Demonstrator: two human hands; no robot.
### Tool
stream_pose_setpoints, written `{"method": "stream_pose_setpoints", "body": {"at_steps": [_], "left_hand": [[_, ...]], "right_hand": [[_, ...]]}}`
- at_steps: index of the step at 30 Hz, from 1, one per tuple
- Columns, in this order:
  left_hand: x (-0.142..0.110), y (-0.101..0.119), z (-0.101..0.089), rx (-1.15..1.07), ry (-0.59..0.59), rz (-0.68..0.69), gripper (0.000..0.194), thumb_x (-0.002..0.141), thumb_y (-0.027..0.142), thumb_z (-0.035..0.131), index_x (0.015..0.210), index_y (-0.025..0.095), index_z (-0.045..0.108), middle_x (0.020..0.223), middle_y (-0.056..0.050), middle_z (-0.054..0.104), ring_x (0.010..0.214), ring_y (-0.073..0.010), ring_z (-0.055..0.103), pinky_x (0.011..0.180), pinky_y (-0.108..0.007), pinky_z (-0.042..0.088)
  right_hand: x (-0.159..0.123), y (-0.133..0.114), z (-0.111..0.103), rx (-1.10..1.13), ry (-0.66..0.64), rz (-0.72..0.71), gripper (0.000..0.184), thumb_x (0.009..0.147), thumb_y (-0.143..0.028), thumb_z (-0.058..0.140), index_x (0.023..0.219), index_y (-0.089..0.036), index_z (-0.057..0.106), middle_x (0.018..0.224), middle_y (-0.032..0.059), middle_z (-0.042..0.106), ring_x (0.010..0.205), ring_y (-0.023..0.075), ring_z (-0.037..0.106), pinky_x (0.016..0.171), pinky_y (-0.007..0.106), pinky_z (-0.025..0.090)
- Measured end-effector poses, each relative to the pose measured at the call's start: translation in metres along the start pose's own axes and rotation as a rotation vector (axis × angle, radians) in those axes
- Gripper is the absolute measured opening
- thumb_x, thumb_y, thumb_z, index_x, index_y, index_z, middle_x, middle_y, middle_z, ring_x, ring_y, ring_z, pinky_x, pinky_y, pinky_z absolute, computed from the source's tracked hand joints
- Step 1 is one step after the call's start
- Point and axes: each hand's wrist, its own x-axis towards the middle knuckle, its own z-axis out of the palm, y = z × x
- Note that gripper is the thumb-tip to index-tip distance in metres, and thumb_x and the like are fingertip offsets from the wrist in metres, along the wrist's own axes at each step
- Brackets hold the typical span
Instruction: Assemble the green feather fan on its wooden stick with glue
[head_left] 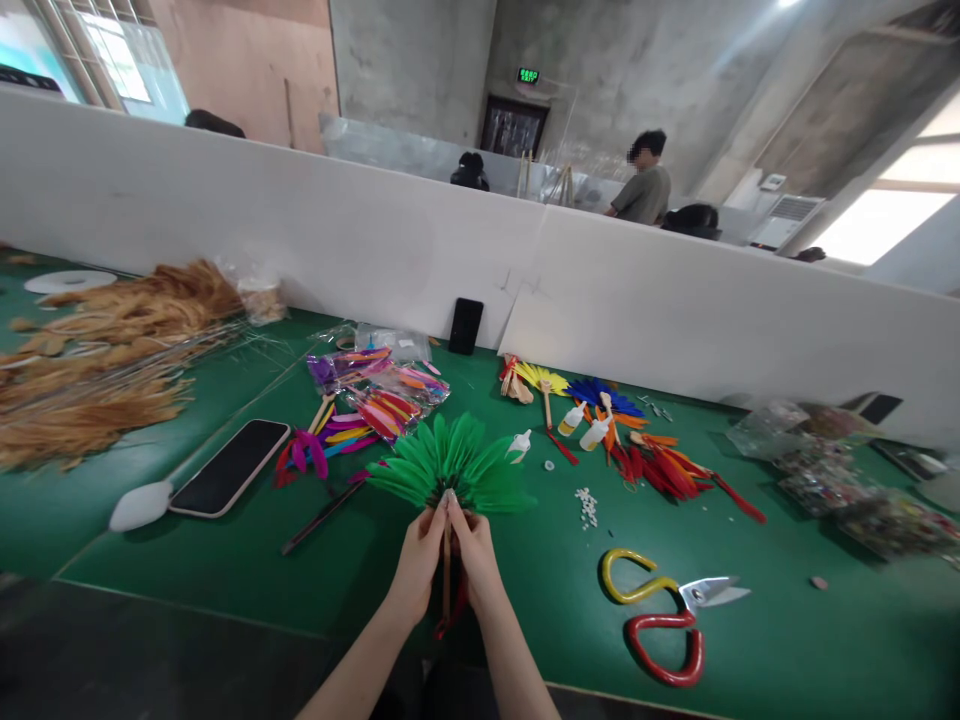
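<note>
Both my hands grip a green feather fan (452, 455) above the front of the table. My left hand (418, 560) and my right hand (478, 550) close around its base from either side, thumbs pressed together where the feathers meet the handle. The light wooden handle (447, 580) points down between my wrists, with a red tassel (442, 628) at its lower end. The feathers spread out in a wide half circle away from me. My other fingers are mostly hidden behind the base. A small white-capped glue bottle (520, 443) stands just beyond the feathers' right side.
On the green table, scissors (679, 610) lie at right, near white beads (587, 508). Glue bottles (595, 433), yellow (546, 377) and blue feather fans (604, 393) lie behind. At left are a phone (231, 468), bagged feathers (386, 400) and brown fibre bundles (150, 310). A white partition (375, 235) stands behind.
</note>
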Motion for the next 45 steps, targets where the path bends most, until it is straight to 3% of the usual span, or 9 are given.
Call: {"method": "stream_pose_setpoints", "body": {"at_steps": [8,16,20,26,39,45], "left_hand": [[-0.0033,0.0037,0.0037,-0.02,0.006,-0.008,0.049,0.073,0.051,0.062,0.099,0.01,0.063,0.087,-0.011,0.07,0.082,-0.0238,0.066,0.068,-0.028,0.049],[-0.004,0.0031,0.0028,-0.001,-0.005,-0.003,0.047,0.075,0.052,0.06,0.098,0.011,0.063,0.086,-0.01,0.07,0.084,-0.0232,0.065,0.068,-0.027,0.049],[-0.0014,-0.0017,0.0004,0.007,-0.005,0.01,0.046,0.074,0.051,0.061,0.099,0.012,0.063,0.087,-0.009,0.07,0.084,-0.0226,0.065,0.069,-0.027,0.049],[-0.0041,-0.0013,0.0033,0.037,0.017,0.011,0.046,0.071,0.053,0.062,0.091,0.012,0.065,0.084,-0.009,0.07,0.08,-0.0226,0.065,0.069,-0.028,0.049],[-0.0068,0.0031,0.0071,0.069,0.063,0.031,0.049,0.067,0.056,0.064,0.086,0.012,0.066,0.081,-0.01,0.07,0.078,-0.0245,0.065,0.066,-0.029,0.049],[-0.0078,0.0019,0.0078,0.054,0.062,0.034,0.047,0.07,0.053,0.062,0.093,0.012,0.065,0.084,-0.009,0.07,0.079,-0.0229,0.065,0.066,-0.027,0.048]], "right_hand": [[-0.0046,-0.0095,0.0079,0.036,0.054,-0.026,0.038,0.058,-0.048,0.075,0.071,-0.013,0.069,0.059,0.0027,0.066,0.064,0.0193,0.063,0.055,0.026,0.047],[-0.0023,-0.0046,0.0051,0.101,0.078,0.007,0.043,0.062,-0.046,0.074,0.088,-0.013,0.068,0.09,0.0075,0.071,0.09,0.023,0.065,0.075,0.029,0.052],[-0.0032,-0.0066,0.0059,0.072,0.047,0.0,0.04,0.064,-0.046,0.072,0.084,-0.012,0.068,0.085,0.0079,0.072,0.087,0.0229,0.066,0.076,0.028,0.052],[-0.0021,-0.0078,0.0064,0.092,0.089,0.04,0.042,0.062,-0.046,0.074,0.085,-0.011,0.068,0.075,0.0055,0.071,0.075,0.0209,0.067,0.064,0.027,0.053],[-0.0011,-0.0032,0.0058,0.13,0.177,0.095,0.046,0.056,-0.044,0.078,0.09,-0.015,0.065,0.077,0.0058,0.072,0.08,0.0251,0.068,0.06,0.029,0.054],[-0.0003,0.0004,0.0047,0.091,0.194,0.109,0.04,0.057,-0.047,0.076,0.077,-0.016,0.062,0.067,0.0034,0.069,0.071,0.0227,0.068,0.058,0.029,0.053]]}}
